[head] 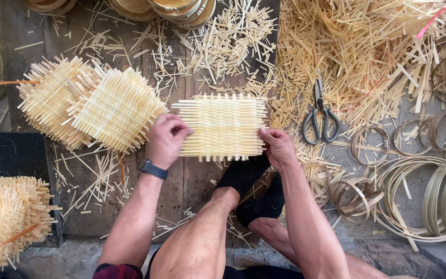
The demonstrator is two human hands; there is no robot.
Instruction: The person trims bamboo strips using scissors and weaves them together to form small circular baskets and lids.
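The person sits over a dark wooden plank floor (pixel 192 181), feet in black socks (pixel 251 188) crossed below the work. Both hands hold a small square woven mat (pixel 222 127) of pale bamboo strips, flat and face up, with loose strip ends sticking out on all four sides. The left hand (pixel 165 139), with a dark watch (pixel 153 169) on its wrist, is closed on the mat's left edge, fingers curled over the strip ends. The right hand (pixel 277 147) pinches the mat's lower right corner, thumb on top.

Just left of the held mat lies a stack of finished woven mats (pixel 91 103), fanned and tilted so that their edges overlap; the left hand is just beside its right corner. Another stack of mats (pixel 9 217) sits at the lower left, next to a dark slab (pixel 11 155).

Right of the mat, a pair of dark metal scissors (pixel 320 114) lies closed, blades pointing up, at the edge of a big heap of cut bamboo slivers (pixel 367 51). More short offcuts (pixel 223 36) are scattered across the planks above the mat. Thin bamboo hoops (pixel 370 144) lie on the right, small ones near the scissors and larger coiled ones (pixel 429 199) toward the lower right. No packages, labels or signs can be seen.
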